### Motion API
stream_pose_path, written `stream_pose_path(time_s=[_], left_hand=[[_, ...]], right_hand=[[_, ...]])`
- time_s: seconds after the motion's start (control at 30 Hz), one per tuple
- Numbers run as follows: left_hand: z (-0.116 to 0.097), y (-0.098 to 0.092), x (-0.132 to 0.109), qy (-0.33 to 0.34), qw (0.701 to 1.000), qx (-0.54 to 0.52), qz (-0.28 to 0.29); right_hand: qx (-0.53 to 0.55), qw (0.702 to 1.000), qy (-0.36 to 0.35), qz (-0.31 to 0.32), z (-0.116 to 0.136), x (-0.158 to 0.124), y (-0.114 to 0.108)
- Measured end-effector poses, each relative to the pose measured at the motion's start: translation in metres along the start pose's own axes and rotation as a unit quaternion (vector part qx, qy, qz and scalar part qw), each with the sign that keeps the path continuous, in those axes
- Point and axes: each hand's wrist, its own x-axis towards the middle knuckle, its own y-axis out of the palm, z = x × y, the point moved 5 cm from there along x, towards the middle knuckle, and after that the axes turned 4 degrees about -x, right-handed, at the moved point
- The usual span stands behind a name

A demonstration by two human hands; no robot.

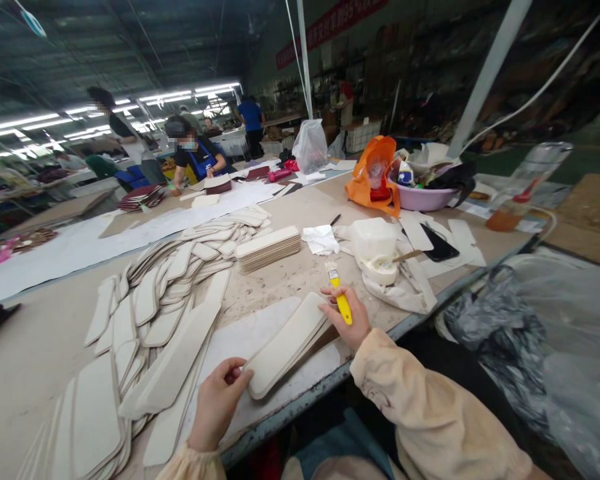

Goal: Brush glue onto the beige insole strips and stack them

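Pale, round-cornered flat panels, a few layered together, are held at a tilt over white paper near the table's front edge. My left hand pinches their near-left corner between thumb and fingers. At the far-right end, my right hand has its fingertips on the panels' edge. The same hand grips a small yellow-handled paintbrush, bristles pointing up and away. Beyond the panels stands a neat stack of similar pieces. Loose, overlapping pale pieces spread across the table to the left.
Right of the brush sits a white tub with a flat stick, on crumpled cloth. Farther back are an orange bag, a lilac basin, a dark phone and a bottle of amber liquid. A co-worker works across the table.
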Motion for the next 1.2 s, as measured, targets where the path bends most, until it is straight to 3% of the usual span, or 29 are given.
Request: stream_pose_path(time_s=[0.17,0.33,0.63,0.77,0.83,0.9,1.0,1.1,1.2], left_hand=[[-0.007,-0.006,-0.01,-0.012,0.995,-0.098,-0.017],[-0.002,0.0,-0.008,-0.02,0.99,-0.139,0.009],[-0.004,0.005,0.003,0.042,0.996,0.078,-0.005],[-0.011,-0.001,0.002,0.099,0.993,0.06,-0.037],[-0.016,-0.003,0.005,0.11,0.993,0.025,-0.025],[-0.028,-0.003,0.01,0.113,0.994,-0.01,0.001],[-0.063,-0.001,0.016,0.139,0.985,-0.068,0.074],[-0.099,0.011,0.009,0.145,0.955,-0.126,0.225],[-0.112,0.032,-0.009,0.074,0.912,-0.21,0.345]], right_hand=[[0.064,0.998,0.012,-0.006,0.009,0.008,0.001],[-0.003,1.0,0.015,-0.002,0.007,0.011,-0.004],[-0.182,0.983,-0.005,0.001,-0.015,0.011,-0.001],[-0.092,0.996,-0.013,-0.003,-0.003,0.009,0.003],[-0.005,1.0,-0.004,-0.003,0.008,0.009,0.005],[0.08,0.997,0.011,0.001,0.023,0.011,0.008],[0.183,0.982,0.029,0.03,0.055,0.018,0.012],[0.254,0.964,0.036,0.07,0.083,0.032,0.012],[0.295,0.95,0.038,0.093,0.091,0.048,0.009]])
